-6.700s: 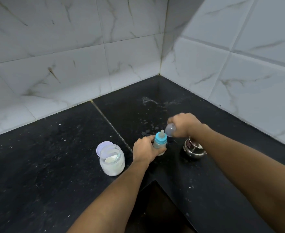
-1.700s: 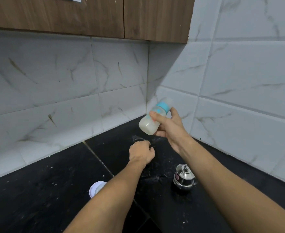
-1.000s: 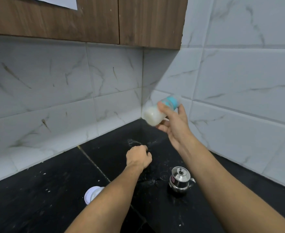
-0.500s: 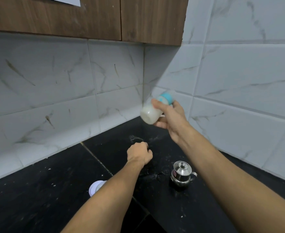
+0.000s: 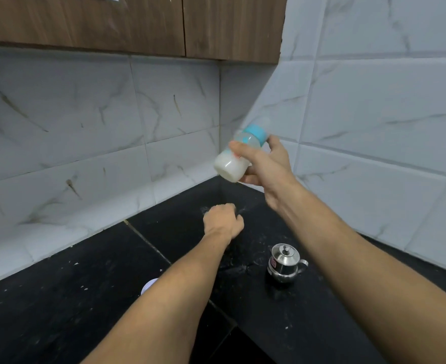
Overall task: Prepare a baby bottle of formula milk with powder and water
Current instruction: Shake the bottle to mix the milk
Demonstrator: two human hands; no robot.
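right hand point(image 5: 266, 166) grips bottle point(image 5: 236, 158) mid-body, high over desk point(image 5: 58, 311) | bottle tilted: base down-left of hand, cap up-right | left hand point(image 5: 223, 219) fisted, empty, below bottle | step: probably shaking

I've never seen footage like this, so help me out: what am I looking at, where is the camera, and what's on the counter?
There is no machine: these are a person's bare arms, filmed by one wide-angle camera worn on their head, looking forward and down. The right hand holds a baby bottle tilted in the air, with milky white liquid inside and a blue collar. The left hand is curled into a fist low over the black counter, nothing visible in it. On the counter stands a small lidded steel pot; a white round thing peeks from behind the left forearm.
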